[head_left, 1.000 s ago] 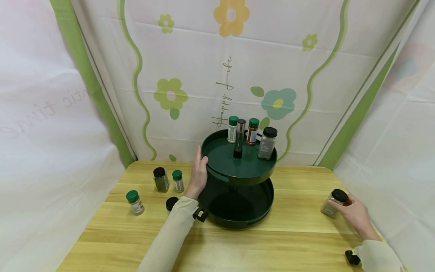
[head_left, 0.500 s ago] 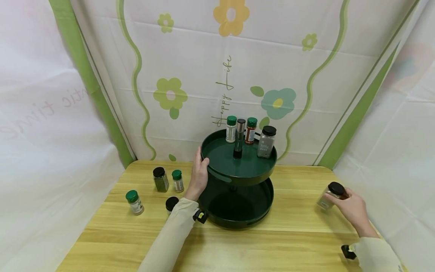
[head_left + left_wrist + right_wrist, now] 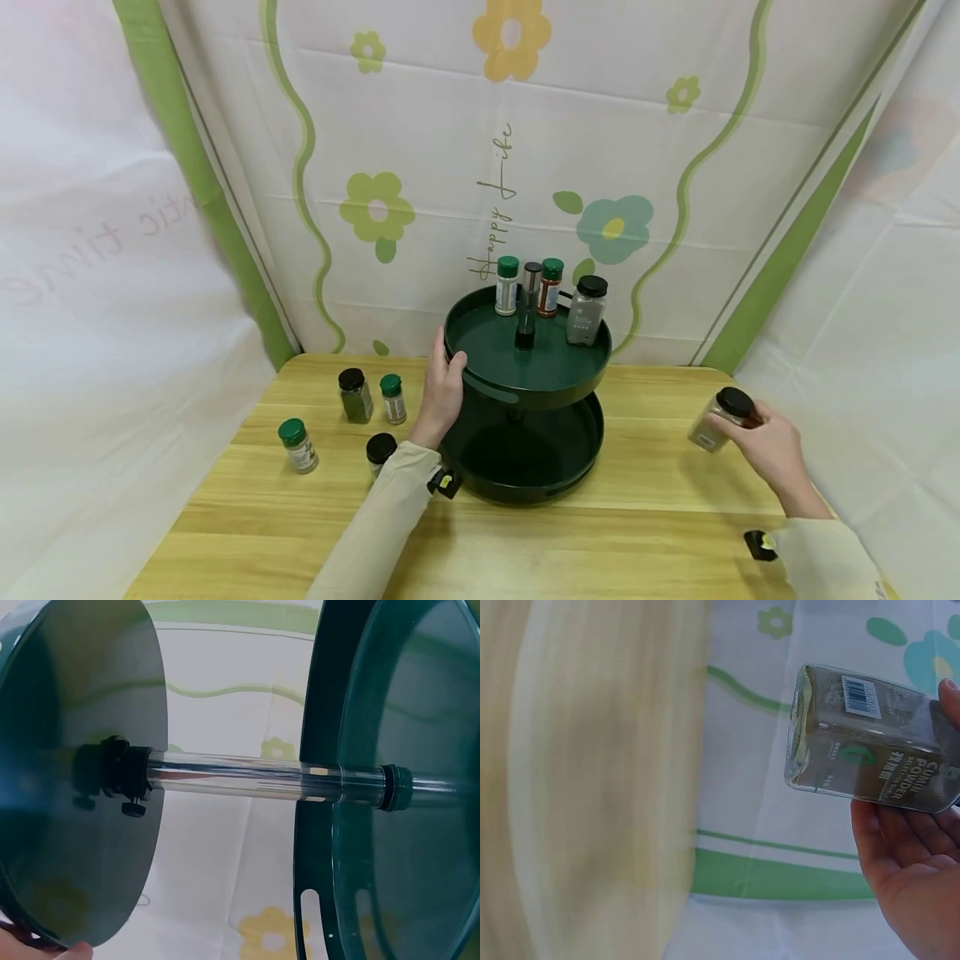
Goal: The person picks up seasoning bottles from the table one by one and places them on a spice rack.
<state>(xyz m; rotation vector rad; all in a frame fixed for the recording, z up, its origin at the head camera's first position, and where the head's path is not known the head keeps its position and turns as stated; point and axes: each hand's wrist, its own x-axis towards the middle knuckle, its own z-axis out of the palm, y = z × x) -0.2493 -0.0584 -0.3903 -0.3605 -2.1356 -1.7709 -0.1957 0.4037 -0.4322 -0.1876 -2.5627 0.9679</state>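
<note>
My left hand [image 3: 442,387] grips the left rim of the upper tray of a dark green two-tier turntable [image 3: 502,371]; in the left wrist view the hand shows only at the lower left corner, by the tray's underside [image 3: 112,855]. On the far right, my right hand [image 3: 772,446] holds a square, black-capped jar of cumin powder [image 3: 712,429] tilted above the table. Its label and barcode show in the right wrist view, where my fingers [image 3: 907,832] curl under the cumin jar [image 3: 862,742]. The cap lies hidden there by the frame's edge.
On the upper tray stand a white green-capped shaker [image 3: 506,292], a red green-capped shaker [image 3: 549,292] and a black-capped jar [image 3: 585,317], around the centre post [image 3: 528,308]. Several more bottles, including a green herb jar [image 3: 356,400], stand left on the wooden table [image 3: 585,550].
The cumin jar has risen off the table and moved left with my right hand. The bottles on the upper tray have shifted slightly left and round, with my left hand staying at the rim.
</note>
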